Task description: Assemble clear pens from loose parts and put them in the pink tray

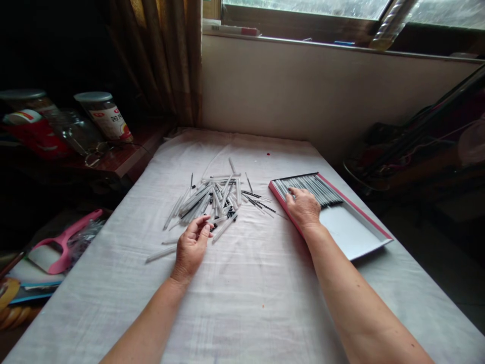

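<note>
My left hand (192, 248) is at the near edge of a loose pile of clear pen barrels (220, 197), its fingers loosely curved and apart. No object shows in its grasp; small black pen parts (231, 213) are close to its fingertips. Several thin black-and-clear refills (259, 202) lie on the right side of the pile. My right hand (304, 207) rests over a shallow box lid with red sides (354, 207), fingers stretched onto a neat row of assembled pens (322, 187). The palm side of that hand is hidden.
A pale cloth (242, 313) covers the table. At left, a pink-handled peeler-like tool (62, 247) lies beside the table, and a lidded jar (104, 116) stands on a dark wooden surface (129, 156). A wall (265, 86) and window sill bound the far side.
</note>
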Demonstrator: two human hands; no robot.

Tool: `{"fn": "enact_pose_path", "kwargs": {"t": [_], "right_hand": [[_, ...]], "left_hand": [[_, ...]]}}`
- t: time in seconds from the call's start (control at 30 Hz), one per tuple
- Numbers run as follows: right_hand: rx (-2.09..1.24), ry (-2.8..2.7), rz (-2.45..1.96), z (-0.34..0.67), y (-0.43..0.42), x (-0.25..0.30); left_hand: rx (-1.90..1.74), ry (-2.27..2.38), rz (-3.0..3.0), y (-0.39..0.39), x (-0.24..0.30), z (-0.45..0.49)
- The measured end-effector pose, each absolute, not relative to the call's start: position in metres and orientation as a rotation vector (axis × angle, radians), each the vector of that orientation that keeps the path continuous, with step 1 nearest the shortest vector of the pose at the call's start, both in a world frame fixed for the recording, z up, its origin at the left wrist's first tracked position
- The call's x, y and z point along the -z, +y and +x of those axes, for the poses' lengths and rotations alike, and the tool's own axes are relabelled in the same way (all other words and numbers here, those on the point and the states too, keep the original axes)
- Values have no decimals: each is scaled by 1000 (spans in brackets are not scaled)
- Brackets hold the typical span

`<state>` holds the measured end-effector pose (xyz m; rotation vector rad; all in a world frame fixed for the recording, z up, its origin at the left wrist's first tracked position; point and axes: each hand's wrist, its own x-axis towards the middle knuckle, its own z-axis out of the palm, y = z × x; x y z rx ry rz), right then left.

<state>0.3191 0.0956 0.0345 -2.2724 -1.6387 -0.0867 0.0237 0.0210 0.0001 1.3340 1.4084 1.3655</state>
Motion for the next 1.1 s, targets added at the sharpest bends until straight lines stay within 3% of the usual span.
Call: {"fn": "enact_pose_path", "kwargs": {"t": [0.3,0.6,0.8,1.1], "right_hand": [[-84,-2163,-1587,235,62,-16],[2,-2327,-1508,221,62,-2],[-38,-2043,-1323,227,46,14],[-140,-2175,-1185,215,19,9]], "left_hand": [[-1358,1436,1431,19,5,24],[-1288,1396,1512,14,-2,22],[-1114,1389,1646,7,-1,24],[-1281,1257,1606,7,-1,26]]}}
